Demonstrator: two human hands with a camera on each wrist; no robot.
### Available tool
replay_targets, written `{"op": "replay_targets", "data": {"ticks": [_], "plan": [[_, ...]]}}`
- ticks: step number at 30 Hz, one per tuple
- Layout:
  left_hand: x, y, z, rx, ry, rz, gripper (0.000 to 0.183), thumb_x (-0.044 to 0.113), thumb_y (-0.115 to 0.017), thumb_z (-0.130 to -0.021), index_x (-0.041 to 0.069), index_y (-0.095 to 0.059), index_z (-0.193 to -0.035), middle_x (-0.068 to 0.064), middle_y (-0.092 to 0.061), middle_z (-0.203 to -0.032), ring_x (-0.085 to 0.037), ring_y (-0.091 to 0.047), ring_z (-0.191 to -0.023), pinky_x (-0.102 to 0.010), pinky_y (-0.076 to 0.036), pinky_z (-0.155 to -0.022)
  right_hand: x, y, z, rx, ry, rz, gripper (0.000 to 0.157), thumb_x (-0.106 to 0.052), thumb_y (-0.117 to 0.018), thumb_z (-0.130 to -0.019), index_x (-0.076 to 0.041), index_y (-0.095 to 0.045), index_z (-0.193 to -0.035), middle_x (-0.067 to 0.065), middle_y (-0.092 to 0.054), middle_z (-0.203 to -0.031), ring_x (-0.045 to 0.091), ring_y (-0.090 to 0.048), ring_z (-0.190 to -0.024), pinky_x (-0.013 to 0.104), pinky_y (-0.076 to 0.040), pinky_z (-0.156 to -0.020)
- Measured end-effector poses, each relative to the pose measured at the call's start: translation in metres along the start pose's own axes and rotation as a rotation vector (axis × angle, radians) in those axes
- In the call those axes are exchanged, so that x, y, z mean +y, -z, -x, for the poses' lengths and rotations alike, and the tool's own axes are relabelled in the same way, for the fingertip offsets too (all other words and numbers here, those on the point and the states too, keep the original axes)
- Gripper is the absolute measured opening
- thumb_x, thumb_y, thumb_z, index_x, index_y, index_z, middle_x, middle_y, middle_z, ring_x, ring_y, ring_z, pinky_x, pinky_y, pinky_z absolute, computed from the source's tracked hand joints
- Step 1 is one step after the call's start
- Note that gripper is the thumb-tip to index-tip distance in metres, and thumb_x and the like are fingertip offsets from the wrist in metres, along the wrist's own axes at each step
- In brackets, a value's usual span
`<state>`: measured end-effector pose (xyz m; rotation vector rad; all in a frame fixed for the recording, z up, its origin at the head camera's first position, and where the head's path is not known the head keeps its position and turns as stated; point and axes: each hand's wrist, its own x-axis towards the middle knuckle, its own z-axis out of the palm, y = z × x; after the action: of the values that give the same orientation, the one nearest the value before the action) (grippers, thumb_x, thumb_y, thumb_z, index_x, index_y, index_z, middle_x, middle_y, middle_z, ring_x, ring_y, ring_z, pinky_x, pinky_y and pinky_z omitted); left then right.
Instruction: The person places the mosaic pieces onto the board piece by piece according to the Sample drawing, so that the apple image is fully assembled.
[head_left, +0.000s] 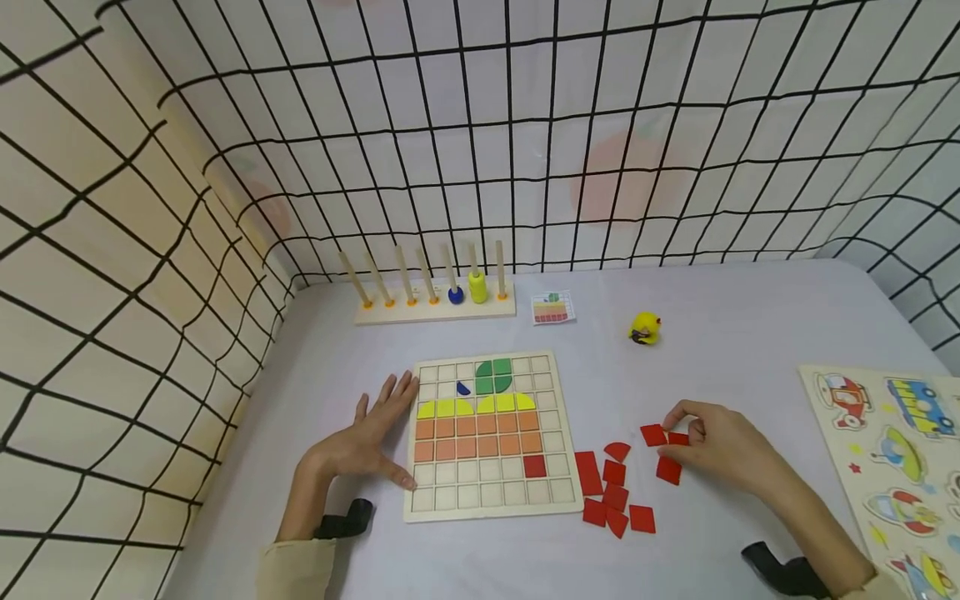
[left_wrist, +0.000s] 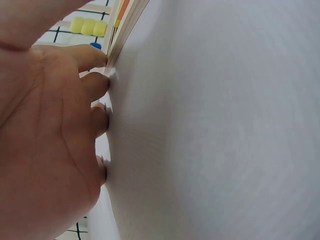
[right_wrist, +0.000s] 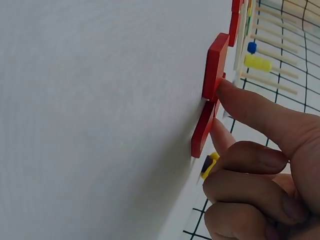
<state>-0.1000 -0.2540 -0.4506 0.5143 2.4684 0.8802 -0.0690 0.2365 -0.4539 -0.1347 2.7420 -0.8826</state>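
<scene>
Three red tiles (head_left: 669,471) lie close together on the white-covered bench (head_left: 450,562), well to the right of the grid board (head_left: 483,497), and the person's right hand (head_left: 723,442) is at them, thumb and forefinger near each other and touching tiles, the other fingers curled; from here I can't tell whether one is pinched. Nearer the grid board sits a looser scatter of red pieces (head_left: 615,497), squares among them, a larger rectangle touching the board's right edge. The board itself carries green pieces (head_left: 493,377), a small blue one, a yellow row, two orange rows and a single red square (head_left: 535,466) just below them. The left hand (head_left: 367,437) spreads wide along the board's left edge, thumb against the lower corner. Behind stand a peg rack (head_left: 435,313) with blue and yellow beads, a little printed card (head_left: 552,308) and a yellow duck (head_left: 646,327); a picture board (head_left: 885,442) lies far right, before black netting (head_left: 555,108).
</scene>
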Motion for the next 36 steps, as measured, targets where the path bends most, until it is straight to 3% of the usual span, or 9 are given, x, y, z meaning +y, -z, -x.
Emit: {"op": "replay_targets", "data": {"ticks": [8, 18, 23, 30, 36], "plan": [[0.0, -0.001, -0.002, 0.001, 0.006, -0.01, 0.145, 0.036, -0.1, -0.061, 0.009, -0.006, -0.167, -0.014, 0.007, -0.176, -0.039, 0.018, -0.161, -0.07, 0.017, -0.122, -0.007, 0.0, -0.007, -0.026, 0.018, -0.041, 0.039, -0.022, -0.084, -0.083, -0.007, -0.067, -0.116, -0.003, -0.045, -0.059, 0.011, -0.039, -0.052, 0.022, -0.032, -0.047], [-0.001, -0.001, -0.001, -0.001, 0.001, -0.006, 0.145, 0.035, -0.101, -0.061, 0.007, -0.006, -0.167, -0.015, 0.007, -0.175, -0.04, 0.018, -0.161, -0.07, 0.017, -0.122, -0.013, -0.001, -0.015, -0.064, 0.058, -0.016, 0.031, -0.022, -0.084, -0.084, -0.004, -0.07, -0.104, -0.003, -0.045, -0.06, 0.012, -0.041, -0.054, 0.023, -0.031, -0.049], [0.0, 0.0, 0.0, -0.001, 0.007, -0.008, 0.145, 0.035, -0.101, -0.06, 0.008, -0.006, -0.167, -0.014, 0.008, -0.176, -0.039, 0.018, -0.161, -0.07, 0.017, -0.122, -0.048, -0.01, -0.017, -0.085, 0.085, -0.047, 0.029, -0.025, -0.083, -0.086, -0.006, -0.07, -0.104, -0.004, -0.043, -0.058, 0.011, -0.039, -0.051, 0.021, -0.029, -0.048], [0.001, 0.001, 0.001, 0.002, 0.007, -0.001, 0.145, 0.034, -0.101, -0.061, 0.008, -0.005, -0.167, -0.015, 0.008, -0.176, -0.039, 0.018, -0.161, -0.07, 0.017, -0.122, -0.113, -0.049, -0.019, -0.159, 0.204, -0.14, 0.027, -0.024, -0.087, -0.083, -0.011, -0.072, -0.101, -0.006, -0.038, -0.056, 0.008, -0.035, -0.049, 0.019, -0.025, -0.047], [0.001, 0.002, 0.0, -0.004, 0.0, -0.006, 0.145, 0.035, -0.1, -0.062, 0.009, -0.004, -0.167, -0.014, 0.008, -0.175, -0.039, 0.019, -0.161, -0.07, 0.017, -0.122, -0.139, -0.078, -0.02, -0.143, 0.237, -0.088, 0.023, -0.021, -0.091, -0.078, -0.014, -0.074, -0.093, -0.006, -0.04, -0.057, 0.008, -0.038, -0.052, 0.019, -0.023, -0.049]]}}
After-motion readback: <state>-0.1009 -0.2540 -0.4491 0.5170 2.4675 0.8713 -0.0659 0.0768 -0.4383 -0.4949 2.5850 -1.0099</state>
